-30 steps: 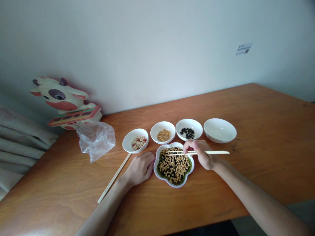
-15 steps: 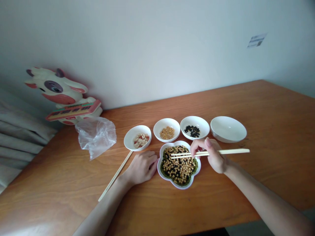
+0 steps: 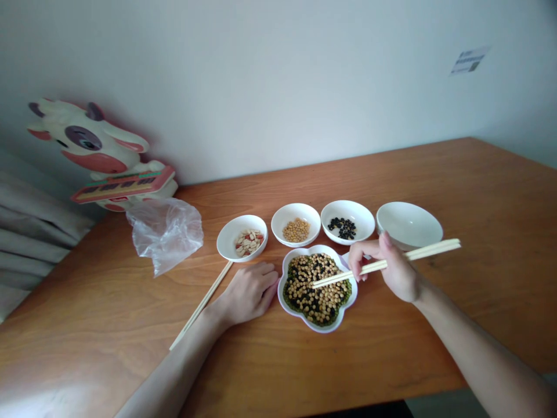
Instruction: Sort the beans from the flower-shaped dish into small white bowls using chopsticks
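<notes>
A pair of chopsticks (image 3: pixel 435 248) is held in my right hand (image 3: pixel 398 270), their tips together over the beans in a white flower-shaped dish (image 3: pixel 284 305). Whether a bean sits between the tips is too small to tell. Yellow soybeans and black beans lie over small green beans in this dish. My left hand (image 3: pixel 250 293) rests on the table with curled fingers, its knuckles against the dish's left rim. Behind stand white bowls: one with pale and reddish seeds (image 3: pixel 249 242), one with soybeans (image 3: pixel 296 230), one with black beans (image 3: pixel 343 228), and an empty bowl (image 3: pixel 409 223).
A second pair of chopsticks (image 3: pixel 202 303) lies on the wooden table (image 3: pixel 243 371), partly behind my left forearm. Further left are a crumpled clear plastic bag (image 3: pixel 165 232) and a cow-shaped toy keyboard (image 3: pixel 108 154) by the wall. A curtain (image 3: pixel 39 232) hangs at the left edge.
My right hand has moved a little right, and the chopsticks now tilt with their tips lower and closed together. The left hand stays beside the dish. The whole view has shifted slightly.
</notes>
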The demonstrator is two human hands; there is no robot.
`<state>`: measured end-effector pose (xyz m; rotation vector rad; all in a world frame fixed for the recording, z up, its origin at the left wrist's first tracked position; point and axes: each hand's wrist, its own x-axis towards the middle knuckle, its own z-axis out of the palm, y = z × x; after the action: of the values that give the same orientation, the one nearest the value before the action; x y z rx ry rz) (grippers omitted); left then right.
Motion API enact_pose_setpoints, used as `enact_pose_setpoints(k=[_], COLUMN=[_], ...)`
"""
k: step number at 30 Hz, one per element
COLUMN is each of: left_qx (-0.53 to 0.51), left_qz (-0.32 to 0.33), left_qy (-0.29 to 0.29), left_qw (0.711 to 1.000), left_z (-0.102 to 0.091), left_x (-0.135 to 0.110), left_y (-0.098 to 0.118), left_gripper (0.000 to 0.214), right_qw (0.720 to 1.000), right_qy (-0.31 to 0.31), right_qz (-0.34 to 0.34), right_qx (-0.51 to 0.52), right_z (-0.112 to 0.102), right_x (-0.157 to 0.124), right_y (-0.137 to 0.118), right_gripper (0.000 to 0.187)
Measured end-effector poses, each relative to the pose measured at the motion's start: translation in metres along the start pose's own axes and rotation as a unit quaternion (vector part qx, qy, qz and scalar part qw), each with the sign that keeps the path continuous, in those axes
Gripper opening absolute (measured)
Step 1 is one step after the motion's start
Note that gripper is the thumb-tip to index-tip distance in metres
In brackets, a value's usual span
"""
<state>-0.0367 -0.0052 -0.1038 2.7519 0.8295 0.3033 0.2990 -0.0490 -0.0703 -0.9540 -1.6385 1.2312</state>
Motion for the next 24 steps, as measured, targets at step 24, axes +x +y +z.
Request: enact_pose_setpoints(k=[24], left_qx=[-0.014], left_qz=[-0.019], left_qy=[0.006], left_qw=[1.0], left_z=[-0.002], left_x=[-0.002], left_y=[0.001], left_gripper=[0.031], right_qw=[0.992], right_qy=[-0.097], right_qz=[0.072], right_qx=[-0.029], right_z=[-0.005], right_x=[-0.001], right_y=[-0.004], right_gripper=[0.08])
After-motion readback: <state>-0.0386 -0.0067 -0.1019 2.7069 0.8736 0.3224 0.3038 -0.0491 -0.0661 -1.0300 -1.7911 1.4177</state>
